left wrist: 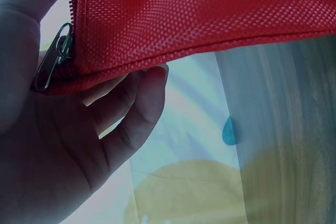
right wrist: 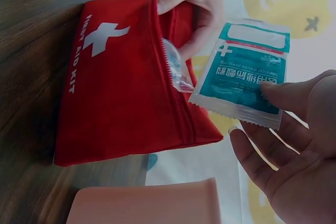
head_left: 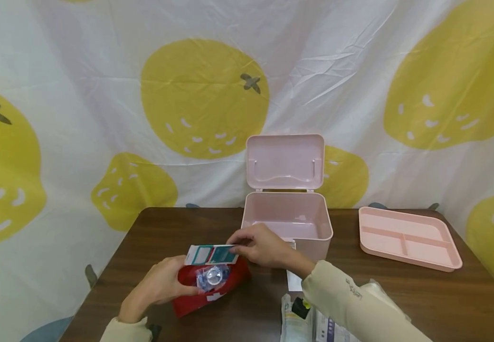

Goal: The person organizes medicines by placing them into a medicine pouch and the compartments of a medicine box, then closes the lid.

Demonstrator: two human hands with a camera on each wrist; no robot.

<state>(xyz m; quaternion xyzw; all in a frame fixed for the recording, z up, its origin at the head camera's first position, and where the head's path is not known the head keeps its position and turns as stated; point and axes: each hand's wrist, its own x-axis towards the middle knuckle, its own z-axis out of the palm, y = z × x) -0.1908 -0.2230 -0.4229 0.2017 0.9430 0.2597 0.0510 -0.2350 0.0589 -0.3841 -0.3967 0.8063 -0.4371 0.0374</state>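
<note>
A red zippered first aid pouch (head_left: 189, 305) with a white cross is held by my left hand (head_left: 161, 284) at its unzipped mouth. In the left wrist view, the zipper pull (left wrist: 54, 59) hangs beside that palm, and fingers curl behind the red fabric. My right hand (head_left: 261, 244) pinches a teal-and-white medical gauze packet (right wrist: 247, 72) by one end between thumb and fingers. The packet is just outside the pouch's mouth, overlapping it in the head view. Inside the opening shows a clear plastic-wrapped item (head_left: 213, 276) with a round, shiny part.
Behind the right hand stands a pink box (head_left: 321, 247) with its lid (head_left: 285, 159) raised. A pink divided tray (head_left: 409, 240) lies at the table's right. Under the right forearm are several wrapped packs (head_left: 296, 325), a small black item (head_left: 300, 308) and a white strip (head_left: 294, 281).
</note>
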